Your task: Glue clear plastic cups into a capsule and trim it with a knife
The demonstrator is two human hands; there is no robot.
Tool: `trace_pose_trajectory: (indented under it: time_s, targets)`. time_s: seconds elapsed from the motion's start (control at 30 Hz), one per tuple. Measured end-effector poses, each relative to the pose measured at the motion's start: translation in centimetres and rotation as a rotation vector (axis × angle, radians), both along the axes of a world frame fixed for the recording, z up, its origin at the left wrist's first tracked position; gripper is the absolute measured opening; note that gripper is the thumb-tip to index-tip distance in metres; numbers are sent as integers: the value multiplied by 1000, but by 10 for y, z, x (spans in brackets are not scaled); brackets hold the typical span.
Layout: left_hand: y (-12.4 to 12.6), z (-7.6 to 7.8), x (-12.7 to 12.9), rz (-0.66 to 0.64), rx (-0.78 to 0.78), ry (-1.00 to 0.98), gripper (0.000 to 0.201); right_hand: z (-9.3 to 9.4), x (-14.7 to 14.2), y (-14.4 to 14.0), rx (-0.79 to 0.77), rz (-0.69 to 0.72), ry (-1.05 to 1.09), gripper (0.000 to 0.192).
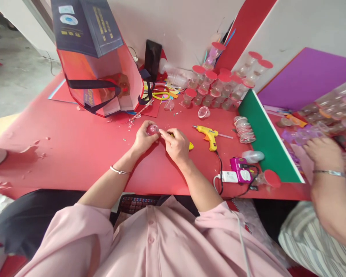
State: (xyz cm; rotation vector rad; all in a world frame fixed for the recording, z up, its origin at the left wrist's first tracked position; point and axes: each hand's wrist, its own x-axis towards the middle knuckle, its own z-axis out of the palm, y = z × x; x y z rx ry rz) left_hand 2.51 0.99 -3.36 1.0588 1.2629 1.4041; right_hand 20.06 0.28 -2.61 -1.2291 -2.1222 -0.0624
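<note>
My left hand (143, 137) grips a small clear round container with pink inside (152, 129) just above the red table (75, 150). My right hand (175, 144) is closed around a yellow tool (190, 146), whose end sticks out to the right of my palm. The fingertips of that hand touch the container. Both hands meet near the middle of the table, close to my body.
A yellow glue gun (209, 135) lies right of my hands, its cord running to a pink and white plug block (238, 174). Several red-lidded clear jars (219, 86) stand at the back. A red paper bag (98, 73) lies back left. A co-worker's hand (324, 154) works at the right.
</note>
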Motion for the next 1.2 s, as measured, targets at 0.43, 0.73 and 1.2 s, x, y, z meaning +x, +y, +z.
trace_pose_trajectory:
  time_s: [0.43, 0.73, 1.2]
  targets:
    - [1, -3, -1, 21, 11, 71, 41, 0, -5, -4, 14, 51, -54, 38]
    - [-1, 3, 1, 25, -4, 96, 35, -1, -3, -3, 13, 16, -30, 39]
    - [-6, 16, 3, -49, -147, -118, 39, -7, 7, 7, 38, -88, 21, 37]
